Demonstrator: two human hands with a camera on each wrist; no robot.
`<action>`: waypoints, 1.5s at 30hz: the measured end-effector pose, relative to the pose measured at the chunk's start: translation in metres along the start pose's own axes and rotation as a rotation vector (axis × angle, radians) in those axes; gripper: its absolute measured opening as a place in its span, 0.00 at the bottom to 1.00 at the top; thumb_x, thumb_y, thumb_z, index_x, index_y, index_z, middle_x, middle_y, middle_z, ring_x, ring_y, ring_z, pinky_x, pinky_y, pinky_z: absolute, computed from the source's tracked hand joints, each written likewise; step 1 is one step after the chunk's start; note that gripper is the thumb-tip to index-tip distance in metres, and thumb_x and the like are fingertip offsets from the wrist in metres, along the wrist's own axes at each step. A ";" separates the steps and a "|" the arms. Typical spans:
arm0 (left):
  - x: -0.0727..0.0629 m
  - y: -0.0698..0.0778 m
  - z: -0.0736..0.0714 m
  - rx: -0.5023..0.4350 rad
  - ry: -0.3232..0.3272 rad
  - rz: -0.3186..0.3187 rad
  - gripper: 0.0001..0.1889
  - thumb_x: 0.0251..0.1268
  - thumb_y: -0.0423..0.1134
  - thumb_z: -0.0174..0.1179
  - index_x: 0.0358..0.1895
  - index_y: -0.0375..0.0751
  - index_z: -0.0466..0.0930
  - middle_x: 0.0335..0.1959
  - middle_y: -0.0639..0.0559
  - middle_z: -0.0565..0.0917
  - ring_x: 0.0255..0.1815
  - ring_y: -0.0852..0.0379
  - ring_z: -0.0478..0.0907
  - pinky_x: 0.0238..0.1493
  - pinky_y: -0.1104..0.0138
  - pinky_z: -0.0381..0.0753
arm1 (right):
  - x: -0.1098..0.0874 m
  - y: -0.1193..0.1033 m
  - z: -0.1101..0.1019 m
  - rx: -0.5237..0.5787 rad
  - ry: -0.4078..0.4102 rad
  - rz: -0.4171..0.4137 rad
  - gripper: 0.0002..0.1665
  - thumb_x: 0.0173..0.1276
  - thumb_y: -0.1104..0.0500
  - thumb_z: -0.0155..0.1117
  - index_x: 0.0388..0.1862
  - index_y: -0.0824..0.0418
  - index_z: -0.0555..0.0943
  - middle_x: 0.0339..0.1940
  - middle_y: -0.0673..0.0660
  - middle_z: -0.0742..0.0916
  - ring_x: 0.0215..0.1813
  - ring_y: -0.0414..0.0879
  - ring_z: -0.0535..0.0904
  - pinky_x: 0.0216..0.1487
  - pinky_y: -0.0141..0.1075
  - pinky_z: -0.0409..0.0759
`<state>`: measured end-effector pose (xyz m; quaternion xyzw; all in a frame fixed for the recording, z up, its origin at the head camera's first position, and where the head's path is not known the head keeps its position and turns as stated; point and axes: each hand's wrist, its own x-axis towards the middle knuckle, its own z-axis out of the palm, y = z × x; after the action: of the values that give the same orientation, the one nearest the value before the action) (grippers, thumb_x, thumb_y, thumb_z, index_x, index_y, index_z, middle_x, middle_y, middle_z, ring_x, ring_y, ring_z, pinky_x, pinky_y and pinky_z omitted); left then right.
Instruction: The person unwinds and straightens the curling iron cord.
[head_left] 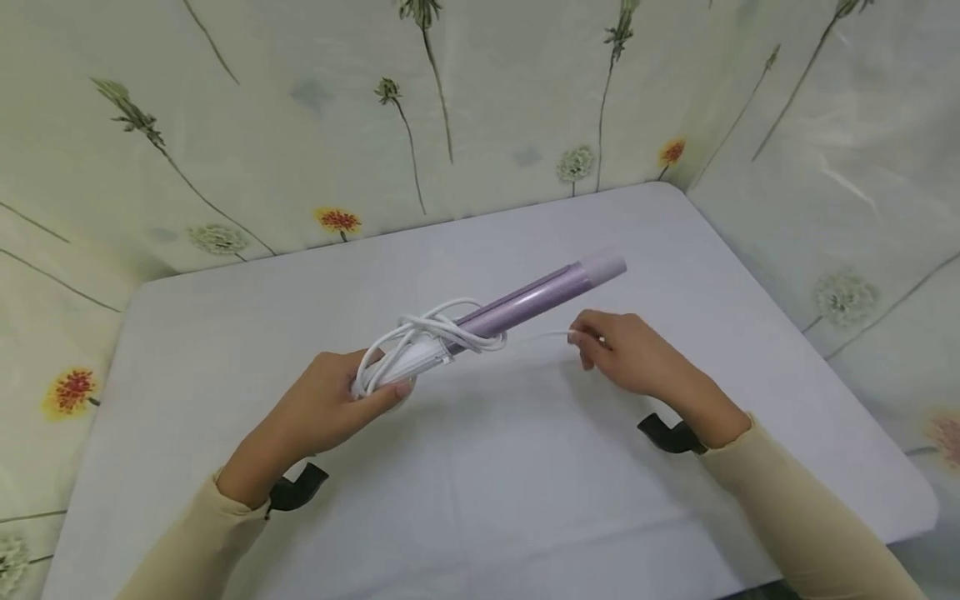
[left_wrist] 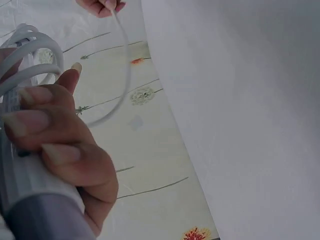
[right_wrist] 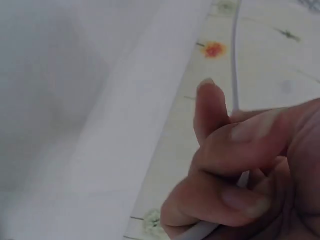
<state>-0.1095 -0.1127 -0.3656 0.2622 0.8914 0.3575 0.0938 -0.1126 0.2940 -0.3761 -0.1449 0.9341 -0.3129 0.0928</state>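
Note:
A curling iron [head_left: 525, 304] with a shiny purple barrel, pale tip and white handle is held up over the table, slanting toward the upper right. My left hand [head_left: 322, 408] grips its handle; in the left wrist view the fingers [left_wrist: 70, 135] curl round it. Loops of white cord [head_left: 423, 333] wind about the handle and the barrel's base. One length of the cord [right_wrist: 235, 60] stretches across to my right hand [head_left: 626, 354], which pinches it between thumb and fingers. The cord's far end is not clearly visible.
A white-covered table [head_left: 480, 492] lies beneath both hands. Flower-printed sheeting [head_left: 300, 125] rises behind it and along both sides. Black wrist mounts [head_left: 296, 487] are strapped under the forearms.

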 end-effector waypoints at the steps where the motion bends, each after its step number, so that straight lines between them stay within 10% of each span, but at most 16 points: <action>1: -0.001 0.001 0.001 0.004 -0.002 0.022 0.16 0.71 0.55 0.68 0.40 0.46 0.80 0.22 0.60 0.75 0.21 0.61 0.71 0.21 0.66 0.70 | 0.003 0.002 -0.004 0.030 0.033 0.040 0.10 0.84 0.60 0.53 0.50 0.62 0.81 0.28 0.55 0.84 0.21 0.45 0.71 0.25 0.39 0.72; 5: -0.004 0.002 0.006 0.079 -0.006 0.107 0.14 0.69 0.55 0.69 0.39 0.49 0.80 0.20 0.64 0.71 0.20 0.65 0.68 0.21 0.67 0.68 | 0.008 0.002 -0.026 0.221 0.278 0.096 0.13 0.85 0.56 0.50 0.55 0.63 0.77 0.33 0.60 0.85 0.21 0.47 0.73 0.20 0.37 0.73; 10: -0.004 -0.003 0.007 0.147 -0.008 0.110 0.16 0.71 0.57 0.67 0.39 0.49 0.81 0.19 0.64 0.68 0.20 0.65 0.66 0.22 0.67 0.66 | -0.009 -0.004 -0.057 0.677 0.577 -0.195 0.10 0.84 0.63 0.54 0.50 0.70 0.77 0.24 0.58 0.77 0.22 0.47 0.66 0.20 0.34 0.61; 15: -0.003 -0.014 0.000 0.139 0.016 -0.005 0.21 0.72 0.59 0.65 0.43 0.43 0.81 0.21 0.59 0.73 0.21 0.61 0.68 0.23 0.65 0.68 | -0.037 0.002 -0.070 0.944 0.480 -0.501 0.09 0.79 0.76 0.49 0.38 0.81 0.76 0.23 0.59 0.73 0.28 0.48 0.67 0.29 0.33 0.68; 21: -0.002 -0.026 -0.010 0.102 0.080 -0.126 0.24 0.73 0.62 0.63 0.42 0.41 0.80 0.20 0.55 0.73 0.21 0.57 0.70 0.22 0.62 0.69 | -0.061 0.030 -0.079 0.617 0.053 -0.499 0.21 0.66 0.87 0.53 0.37 0.67 0.85 0.28 0.54 0.77 0.32 0.44 0.69 0.33 0.33 0.68; 25: -0.002 -0.031 -0.017 0.072 0.114 -0.171 0.26 0.73 0.64 0.61 0.44 0.41 0.81 0.22 0.52 0.75 0.22 0.54 0.70 0.22 0.61 0.70 | -0.068 0.039 -0.077 0.223 -0.211 -0.306 0.18 0.72 0.70 0.67 0.35 0.45 0.86 0.25 0.44 0.75 0.28 0.39 0.69 0.28 0.34 0.67; 29: -0.005 -0.035 -0.023 0.041 0.145 -0.209 0.30 0.73 0.65 0.60 0.53 0.39 0.82 0.29 0.48 0.81 0.26 0.51 0.73 0.24 0.60 0.72 | -0.061 0.044 -0.071 -0.137 -0.181 0.016 0.12 0.75 0.49 0.69 0.28 0.42 0.83 0.21 0.42 0.73 0.28 0.39 0.69 0.31 0.35 0.69; 33: -0.010 -0.038 -0.023 0.009 0.136 -0.244 0.33 0.72 0.66 0.61 0.60 0.37 0.81 0.36 0.45 0.84 0.30 0.49 0.75 0.25 0.59 0.74 | -0.048 0.060 -0.074 -0.228 0.103 0.228 0.19 0.81 0.45 0.60 0.38 0.59 0.83 0.24 0.52 0.77 0.30 0.49 0.71 0.30 0.42 0.68; 36: -0.014 -0.040 -0.020 -0.003 0.107 -0.240 0.29 0.72 0.64 0.62 0.54 0.38 0.82 0.32 0.46 0.82 0.27 0.51 0.74 0.23 0.61 0.73 | -0.040 0.068 -0.077 -0.109 0.327 0.338 0.27 0.84 0.41 0.48 0.51 0.64 0.80 0.25 0.56 0.80 0.26 0.52 0.70 0.25 0.44 0.67; 39: -0.015 -0.044 -0.015 -0.007 0.081 -0.204 0.21 0.71 0.62 0.64 0.44 0.46 0.82 0.25 0.51 0.77 0.24 0.54 0.71 0.22 0.63 0.69 | -0.032 0.064 -0.079 0.241 0.535 0.317 0.26 0.85 0.41 0.48 0.55 0.61 0.79 0.21 0.55 0.80 0.21 0.50 0.69 0.21 0.39 0.68; 45: -0.012 -0.044 -0.006 0.118 0.043 -0.135 0.21 0.70 0.63 0.65 0.37 0.49 0.79 0.20 0.58 0.72 0.21 0.58 0.68 0.22 0.63 0.67 | -0.021 0.034 -0.084 1.231 0.787 -0.267 0.13 0.82 0.63 0.57 0.48 0.76 0.73 0.16 0.64 0.73 0.13 0.49 0.60 0.17 0.35 0.59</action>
<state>-0.1195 -0.1490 -0.3914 0.1986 0.9285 0.3027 0.0828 -0.1224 0.3735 -0.3294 -0.0563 0.5283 -0.8173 -0.2231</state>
